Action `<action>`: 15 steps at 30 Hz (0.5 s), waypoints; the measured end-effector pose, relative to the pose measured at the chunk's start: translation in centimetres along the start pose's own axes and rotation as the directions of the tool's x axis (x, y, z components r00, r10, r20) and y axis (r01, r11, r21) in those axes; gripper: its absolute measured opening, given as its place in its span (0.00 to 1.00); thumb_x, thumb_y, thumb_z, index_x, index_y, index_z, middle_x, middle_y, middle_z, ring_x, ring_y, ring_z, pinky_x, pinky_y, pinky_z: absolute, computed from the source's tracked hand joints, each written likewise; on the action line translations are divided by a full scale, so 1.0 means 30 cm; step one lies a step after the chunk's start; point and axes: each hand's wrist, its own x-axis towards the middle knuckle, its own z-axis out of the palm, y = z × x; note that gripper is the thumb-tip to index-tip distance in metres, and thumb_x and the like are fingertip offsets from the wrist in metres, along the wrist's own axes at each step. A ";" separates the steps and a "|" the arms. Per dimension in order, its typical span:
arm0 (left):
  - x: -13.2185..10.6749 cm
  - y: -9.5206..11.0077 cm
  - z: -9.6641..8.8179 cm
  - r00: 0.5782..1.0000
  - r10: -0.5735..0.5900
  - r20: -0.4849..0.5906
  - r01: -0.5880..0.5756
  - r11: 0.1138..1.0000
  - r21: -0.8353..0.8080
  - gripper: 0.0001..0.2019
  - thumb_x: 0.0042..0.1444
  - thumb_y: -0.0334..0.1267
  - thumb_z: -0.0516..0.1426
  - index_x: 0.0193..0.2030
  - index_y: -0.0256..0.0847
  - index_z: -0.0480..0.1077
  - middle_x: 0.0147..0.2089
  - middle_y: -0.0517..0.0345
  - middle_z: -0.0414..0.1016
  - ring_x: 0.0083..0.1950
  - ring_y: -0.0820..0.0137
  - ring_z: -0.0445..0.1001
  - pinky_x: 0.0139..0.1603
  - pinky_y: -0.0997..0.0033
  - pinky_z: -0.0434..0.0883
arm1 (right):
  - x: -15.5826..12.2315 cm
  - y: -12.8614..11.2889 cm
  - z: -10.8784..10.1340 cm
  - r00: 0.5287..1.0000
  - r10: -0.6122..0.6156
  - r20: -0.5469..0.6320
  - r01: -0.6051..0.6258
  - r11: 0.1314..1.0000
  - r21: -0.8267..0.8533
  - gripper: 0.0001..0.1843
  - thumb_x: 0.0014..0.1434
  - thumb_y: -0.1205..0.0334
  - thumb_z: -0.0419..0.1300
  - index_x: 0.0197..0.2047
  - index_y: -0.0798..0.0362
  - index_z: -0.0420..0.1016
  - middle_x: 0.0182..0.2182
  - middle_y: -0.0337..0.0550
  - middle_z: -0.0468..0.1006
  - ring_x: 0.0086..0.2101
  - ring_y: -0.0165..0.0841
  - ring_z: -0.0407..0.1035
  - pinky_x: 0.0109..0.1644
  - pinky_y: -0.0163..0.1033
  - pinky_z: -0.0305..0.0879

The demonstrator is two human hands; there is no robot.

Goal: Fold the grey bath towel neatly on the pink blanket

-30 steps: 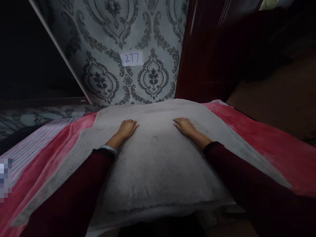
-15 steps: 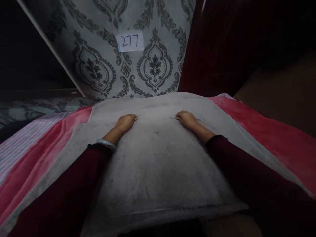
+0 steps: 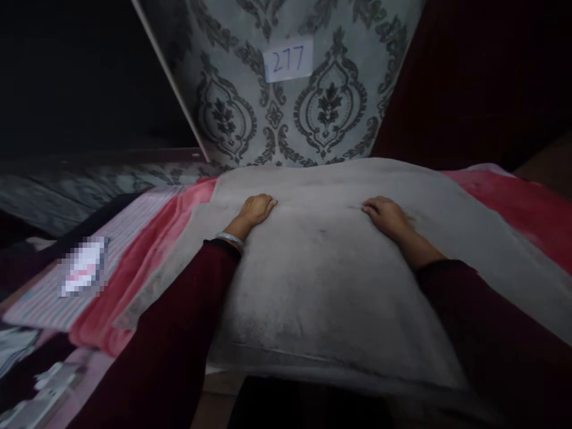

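A grey-white cloth [image 3: 330, 286] lies spread over a red blanket [image 3: 152, 250] in front of me. My left hand [image 3: 255, 210] rests palm down on the cloth near its far left part, fingers flat and together, a silver bangle on the wrist. Palm down as well, my right hand [image 3: 386, 215] lies on the cloth to the right, fingers stretched out. Neither hand holds anything. Both arms wear dark red sleeves.
A patterned grey wall panel [image 3: 286, 119] with a paper label reading 277 [image 3: 288, 59] stands behind the cloth. A striped pink sheet [image 3: 67, 286] lies at the left. A dark red curtain [image 3: 469, 89] hangs at the right. Pale items sit at the bottom left.
The view has swung left, so hands and cloth sit further right in the frame. Both hands stay flat on the cloth, about the same distance apart.
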 end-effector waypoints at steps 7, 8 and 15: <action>-0.057 -0.281 -0.067 0.979 -0.200 0.022 0.193 0.964 0.181 0.33 0.70 0.57 0.40 0.45 0.36 0.81 0.49 0.38 0.82 0.54 0.56 0.79 0.55 0.62 0.70 | 0.013 0.014 0.015 0.999 0.027 0.028 -0.028 0.999 0.033 0.16 0.64 0.60 0.52 0.46 0.49 0.82 0.45 0.50 0.81 0.49 0.46 0.72 0.56 0.48 0.67; -0.059 -0.302 -0.069 0.975 -0.223 0.016 0.216 0.957 0.196 0.34 0.70 0.56 0.40 0.44 0.35 0.81 0.49 0.36 0.82 0.54 0.54 0.78 0.55 0.60 0.70 | 0.014 0.014 0.014 0.999 0.033 0.027 -0.034 0.999 0.039 0.16 0.64 0.59 0.52 0.46 0.49 0.82 0.46 0.50 0.81 0.50 0.46 0.72 0.56 0.48 0.67; -0.042 -0.315 -0.046 0.952 -0.307 -0.016 0.301 0.922 0.243 0.32 0.69 0.54 0.41 0.48 0.34 0.81 0.50 0.34 0.81 0.56 0.50 0.78 0.55 0.55 0.70 | 0.018 0.010 0.006 0.998 0.054 0.030 -0.056 0.996 0.063 0.16 0.65 0.61 0.53 0.45 0.49 0.82 0.44 0.50 0.81 0.49 0.45 0.72 0.57 0.49 0.67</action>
